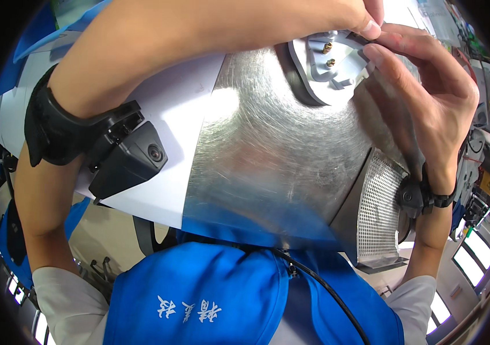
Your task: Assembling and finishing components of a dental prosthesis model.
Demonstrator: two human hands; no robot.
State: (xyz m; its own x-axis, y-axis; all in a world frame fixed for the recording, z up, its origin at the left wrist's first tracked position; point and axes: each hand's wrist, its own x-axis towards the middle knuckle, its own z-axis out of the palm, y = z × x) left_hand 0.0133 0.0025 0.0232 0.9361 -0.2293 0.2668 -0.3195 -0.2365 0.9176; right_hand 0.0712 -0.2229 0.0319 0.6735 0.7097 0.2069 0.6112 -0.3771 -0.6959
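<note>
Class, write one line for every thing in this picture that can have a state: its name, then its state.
Pale part: hollow side facing the camera
Brass-coloured pieces: set inside the pale part
Left hand: partly out of frame, grip unclear
Right hand: fingers bent, grip unclear
Metal surface: shiny, scratched
Black camera: strapped to the left arm
Blue vest: worn
Black cable: draped over the vest
</note>
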